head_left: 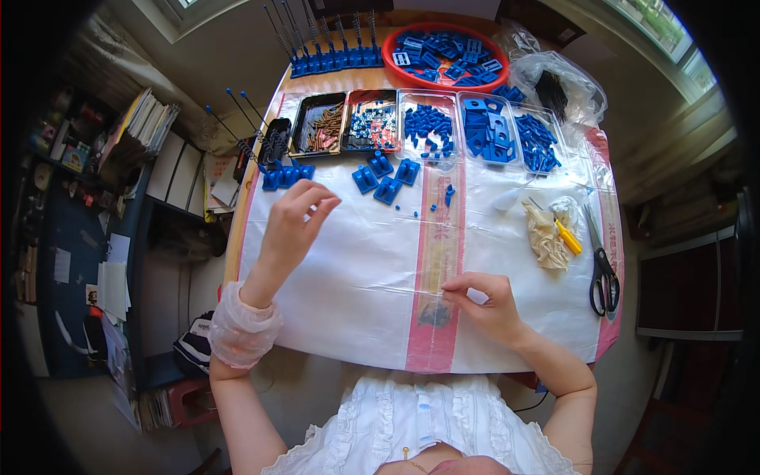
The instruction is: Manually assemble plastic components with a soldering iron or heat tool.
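Note:
My left hand (294, 218) hovers over the white plastic sheet (356, 269) with its fingers apart and nothing in it, just below a row of small blue plastic blocks (286, 175). My right hand (483, 297) rests on the sheet near the pink stripe (434, 261), with finger and thumb pinched together; whether something tiny sits between them I cannot tell. A few blue clips (385, 178) and tiny blue bits (443, 194) lie further up the sheet.
Several trays (427, 127) of blue parts, brown pins and screws line the far side. A red bowl (445, 55) holds blue parts. Blue spring stands (332, 51) sit behind. Scissors (603, 273), a yellow screwdriver (567, 236) and a glove (545, 229) lie right.

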The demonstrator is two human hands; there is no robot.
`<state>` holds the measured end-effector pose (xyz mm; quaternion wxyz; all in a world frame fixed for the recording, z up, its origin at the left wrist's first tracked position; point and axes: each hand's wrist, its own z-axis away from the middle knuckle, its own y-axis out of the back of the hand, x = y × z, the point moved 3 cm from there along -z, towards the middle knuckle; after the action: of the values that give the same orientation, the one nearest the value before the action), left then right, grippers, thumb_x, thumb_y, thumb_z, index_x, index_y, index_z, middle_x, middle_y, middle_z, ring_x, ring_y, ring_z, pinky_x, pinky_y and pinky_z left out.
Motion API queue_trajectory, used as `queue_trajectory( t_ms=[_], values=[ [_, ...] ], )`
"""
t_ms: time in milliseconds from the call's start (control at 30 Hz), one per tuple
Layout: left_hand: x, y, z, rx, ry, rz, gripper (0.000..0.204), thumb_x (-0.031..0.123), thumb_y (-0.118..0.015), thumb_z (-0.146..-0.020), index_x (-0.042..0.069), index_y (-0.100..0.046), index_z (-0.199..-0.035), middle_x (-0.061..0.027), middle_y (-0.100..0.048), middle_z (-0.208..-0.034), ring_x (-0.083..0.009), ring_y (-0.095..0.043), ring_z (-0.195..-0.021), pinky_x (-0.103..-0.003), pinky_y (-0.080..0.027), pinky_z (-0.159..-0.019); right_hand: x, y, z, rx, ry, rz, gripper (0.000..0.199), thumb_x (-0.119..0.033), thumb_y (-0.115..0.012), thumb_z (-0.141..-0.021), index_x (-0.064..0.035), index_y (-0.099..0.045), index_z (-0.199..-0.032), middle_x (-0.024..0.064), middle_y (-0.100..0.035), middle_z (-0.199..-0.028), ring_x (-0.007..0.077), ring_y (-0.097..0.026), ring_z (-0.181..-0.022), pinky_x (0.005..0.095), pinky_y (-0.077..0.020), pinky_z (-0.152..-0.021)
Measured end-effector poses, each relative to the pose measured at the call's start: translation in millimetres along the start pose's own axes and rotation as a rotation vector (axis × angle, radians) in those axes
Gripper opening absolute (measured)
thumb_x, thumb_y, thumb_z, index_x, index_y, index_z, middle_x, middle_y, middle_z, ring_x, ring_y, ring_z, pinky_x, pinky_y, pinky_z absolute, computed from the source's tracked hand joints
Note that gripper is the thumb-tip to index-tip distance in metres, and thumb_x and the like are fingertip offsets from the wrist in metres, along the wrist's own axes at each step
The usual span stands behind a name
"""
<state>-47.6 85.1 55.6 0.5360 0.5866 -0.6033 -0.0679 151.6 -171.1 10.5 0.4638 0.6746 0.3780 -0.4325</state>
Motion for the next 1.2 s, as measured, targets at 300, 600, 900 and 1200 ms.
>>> queue_trajectory(
  t_ms=[300, 600, 900, 1200],
  values=[
    [-37, -55, -38, -0.011, 0.261, 0.064, 0.028, 0.013, -0.076, -0.086, -0.002, -0.07, -0.108, -0.0127, -0.07, -0.088, -0.0183, -0.065, -0.067, -0.029, -0.053, -0.061, -6, -1, 0, -0.031, 0.025, 0.038, 0.016, 0.006, -0.072, -0.081, 0.001, -0.071, -0.096, 0.0107, -0.071, -0.085, 0.0174, -0.068, -0.073, 0.0286, -0.0535, -0.067],
    [-43, -54, -37, 0.026, 0.232, 0.104, 0.016, 0.01, -0.07, -0.09, -0.001, -0.071, -0.103, -0.0066, -0.066, -0.089, -0.0135, -0.063, -0.072, -0.027, -0.051, -0.064, -4, -5, 1, -0.084, 0.103, 0.118, 0.016, 0.002, -0.071, -0.081, -0.0019, -0.07, -0.096, 0.0113, -0.069, -0.083, 0.0245, -0.067, -0.072, 0.0328, -0.0526, -0.064],
    [11, -51, -16, -0.241, 0.136, 0.407, 0.012, 0.002, -0.06, -0.096, 0.003, -0.066, -0.107, -0.0058, -0.057, -0.106, -0.0146, -0.06, -0.096, -0.026, -0.05, -0.08, -5, -4, 1, -0.076, 0.068, 0.129, 0.016, 0.005, -0.069, -0.081, -0.0001, -0.069, -0.096, 0.0106, -0.069, -0.082, 0.0203, -0.067, -0.07, 0.0307, -0.0522, -0.064],
    [59, -104, 6, -0.392, -0.073, 0.418, 0.013, -0.004, -0.061, -0.09, 0.002, -0.063, -0.102, -0.0092, -0.055, -0.102, -0.0222, -0.061, -0.093, -0.031, -0.05, -0.083, -18, 59, -15, 0.402, 0.0, 0.097, 0.011, 0.004, -0.065, -0.085, 0.0013, -0.068, -0.095, 0.0039, -0.07, -0.078, 0.0073, -0.062, -0.068, 0.0231, -0.0481, -0.063]
  ],
)
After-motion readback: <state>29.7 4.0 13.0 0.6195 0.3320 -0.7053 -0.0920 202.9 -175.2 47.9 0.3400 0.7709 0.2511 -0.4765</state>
